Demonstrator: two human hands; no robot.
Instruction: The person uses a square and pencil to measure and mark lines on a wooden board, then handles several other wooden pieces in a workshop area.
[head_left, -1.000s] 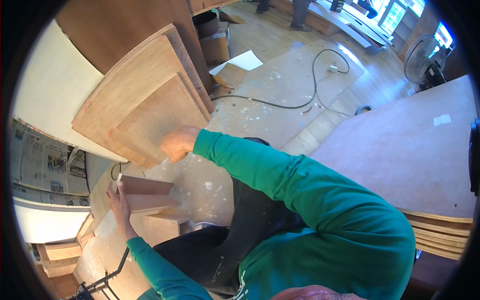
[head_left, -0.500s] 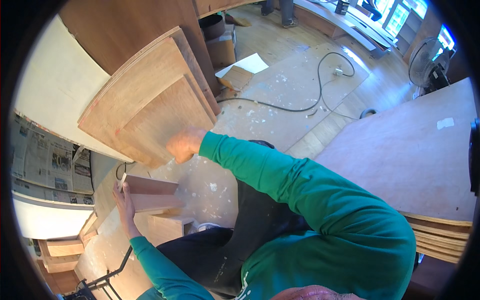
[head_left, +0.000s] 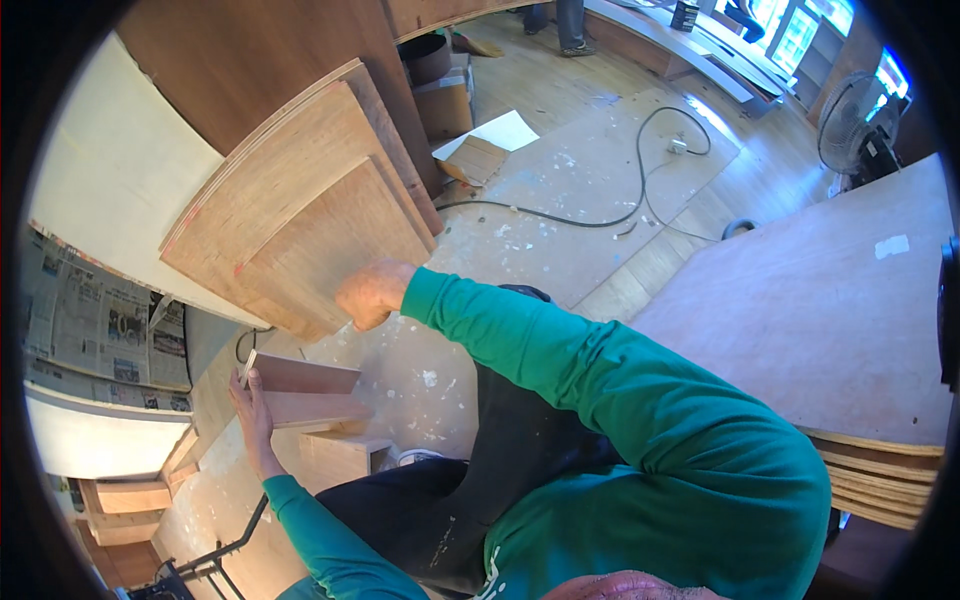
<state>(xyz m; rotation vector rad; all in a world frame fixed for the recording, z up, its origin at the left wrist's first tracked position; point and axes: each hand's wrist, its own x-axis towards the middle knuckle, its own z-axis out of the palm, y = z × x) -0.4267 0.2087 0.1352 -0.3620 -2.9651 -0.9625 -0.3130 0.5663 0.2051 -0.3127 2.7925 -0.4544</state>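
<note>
— Down by the knees, what have we got?

— Left hand point(head_left: 252, 412), fingers stretched flat and pressed along the end of a small wooden board point(head_left: 303, 375). I count two such boards stacked on edge there, with a pale plywood box point(head_left: 338, 455) just beneath them, so three small pieces in that cluster.

— And the other hand?

— Right hand point(head_left: 372, 293), on a green sleeve, is curled into a loose fist at the lower edge of the leaning plywood sheets point(head_left: 300, 215). Whether it actually pinches the front sheet I cannot tell; the knuckles hide the fingertips.

— How many sheets in that stack?

— Three clear faces, stepped one behind another, tilted against the dark brown panel point(head_left: 260, 70), and a thin edge of one more behind.

— Further out?

— One black cable point(head_left: 610, 220) snaking over the dusty floor sheet, one open cardboard box point(head_left: 445, 100) near the wall, one white sheet of paper point(head_left: 500, 130) beside it. Off to the right, one big plywood tabletop point(head_left: 830, 310) resting on a pile of boards, and one standing fan point(head_left: 850, 120) at the far corner. Newspaper point(head_left: 95, 330) covers the left wall.
</note>
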